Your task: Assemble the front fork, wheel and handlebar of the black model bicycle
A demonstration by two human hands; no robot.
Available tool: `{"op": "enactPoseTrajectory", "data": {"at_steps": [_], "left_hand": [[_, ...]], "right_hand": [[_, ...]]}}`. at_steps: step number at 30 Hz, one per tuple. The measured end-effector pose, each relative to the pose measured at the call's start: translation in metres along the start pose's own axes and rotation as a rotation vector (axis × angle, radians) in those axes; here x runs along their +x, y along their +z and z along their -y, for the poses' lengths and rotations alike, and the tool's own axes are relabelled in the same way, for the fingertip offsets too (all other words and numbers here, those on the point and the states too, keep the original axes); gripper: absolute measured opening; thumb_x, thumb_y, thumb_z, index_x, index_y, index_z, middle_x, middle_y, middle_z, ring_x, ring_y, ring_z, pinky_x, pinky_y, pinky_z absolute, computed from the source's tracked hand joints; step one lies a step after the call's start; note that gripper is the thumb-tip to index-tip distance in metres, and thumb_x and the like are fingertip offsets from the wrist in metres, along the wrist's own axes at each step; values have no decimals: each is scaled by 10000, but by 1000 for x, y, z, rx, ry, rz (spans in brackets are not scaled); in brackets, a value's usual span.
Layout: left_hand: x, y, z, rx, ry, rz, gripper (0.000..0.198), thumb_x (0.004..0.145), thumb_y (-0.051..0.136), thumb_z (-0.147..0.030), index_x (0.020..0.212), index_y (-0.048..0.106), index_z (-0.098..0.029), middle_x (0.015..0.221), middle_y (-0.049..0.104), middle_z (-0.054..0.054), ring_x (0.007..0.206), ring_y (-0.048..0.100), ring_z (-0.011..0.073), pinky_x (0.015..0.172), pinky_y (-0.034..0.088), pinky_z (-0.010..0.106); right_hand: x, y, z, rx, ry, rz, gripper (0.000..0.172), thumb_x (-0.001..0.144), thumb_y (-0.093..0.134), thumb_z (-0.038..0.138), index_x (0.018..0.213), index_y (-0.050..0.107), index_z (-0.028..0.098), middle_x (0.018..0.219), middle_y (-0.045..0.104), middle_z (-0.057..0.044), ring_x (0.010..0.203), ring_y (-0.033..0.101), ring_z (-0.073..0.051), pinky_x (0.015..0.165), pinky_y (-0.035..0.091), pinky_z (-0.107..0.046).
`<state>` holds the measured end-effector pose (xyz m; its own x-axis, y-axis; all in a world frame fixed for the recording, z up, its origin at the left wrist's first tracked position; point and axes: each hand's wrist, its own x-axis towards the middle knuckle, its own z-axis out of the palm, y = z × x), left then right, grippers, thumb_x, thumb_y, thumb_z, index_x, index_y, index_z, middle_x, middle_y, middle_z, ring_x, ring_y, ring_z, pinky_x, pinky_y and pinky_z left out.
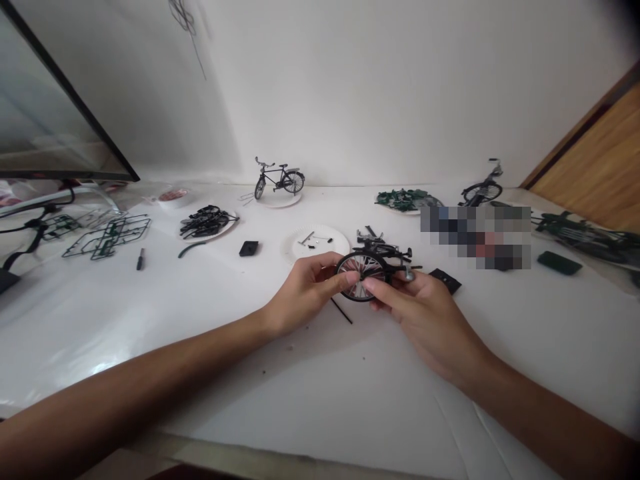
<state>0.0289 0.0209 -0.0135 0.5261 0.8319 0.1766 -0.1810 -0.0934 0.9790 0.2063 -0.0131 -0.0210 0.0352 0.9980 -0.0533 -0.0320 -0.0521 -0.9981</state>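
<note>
A small black-rimmed model bicycle wheel (370,264) with pale spokes is held over the white table by both hands. My left hand (315,290) is closed on its left side, the thumb pressed near the hub. My right hand (417,303) is closed too, its thumb at the hub's right. Out of my right fingers sticks a black part with a silver end (409,273); whether it is joined to the wheel I cannot tell. Just behind lie black and silver bicycle parts (373,241). A thin black rod (342,311) lies below the wheel.
A paper plate (291,251) with small parts lies behind my hands. An assembled model bicycle (280,179) stands at the back. Plates of black parts (207,221) and green parts (405,199) flank it. A screwdriver (141,259) and green sprue frames (107,240) lie left, a monitor (55,100) behind.
</note>
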Motion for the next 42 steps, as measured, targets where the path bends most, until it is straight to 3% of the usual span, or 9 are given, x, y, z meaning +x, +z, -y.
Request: {"op": "enactPoseTrajectory", "data": {"at_steps": [7,12,19,25,35,42], "left_hand": [[1,-2,6,3,-37,-18,224,914,630,-293,938,643,-71,894,648,75,838,592,138,792,460,279],[1,-1,5,11,-71,-72,189,885,662,-255,946,601,-86,911,654,75,830,619,143,786,485,286],[-1,-1,6,67,-64,-96,183,887,652,-250,965,597,-93,979,671,98,891,638,164,815,510,303],[1,-1,6,92,-47,-109,180,873,665,-249,945,601,-96,971,672,94,860,635,152,792,520,291],[-1,2,4,80,-48,-77,142,893,638,-221,931,582,-96,937,664,81,832,630,134,753,522,262],[-2,4,2,83,-70,-77,125,890,637,-203,936,590,-96,912,643,59,829,619,127,758,522,254]], "right_hand": [[3,0,1,21,-40,26,340,757,777,334,1015,594,210,962,711,-40,887,651,-198,671,498,-303],[1,0,-2,107,12,56,344,805,746,300,1092,559,265,1049,724,-25,990,670,-214,821,526,-350],[-2,1,0,121,7,165,300,867,695,269,1151,599,272,1185,696,-23,1149,620,-205,1030,465,-383],[-1,-1,-2,124,-13,195,255,870,689,269,1120,643,268,1183,694,-31,1122,628,-218,1029,467,-417],[-2,0,-3,129,-26,190,367,848,718,280,1197,608,276,1203,694,-35,1174,612,-218,1062,451,-420],[-2,1,2,73,-4,168,394,824,729,266,1200,612,278,1127,725,-28,1118,653,-221,999,518,-396]]}}
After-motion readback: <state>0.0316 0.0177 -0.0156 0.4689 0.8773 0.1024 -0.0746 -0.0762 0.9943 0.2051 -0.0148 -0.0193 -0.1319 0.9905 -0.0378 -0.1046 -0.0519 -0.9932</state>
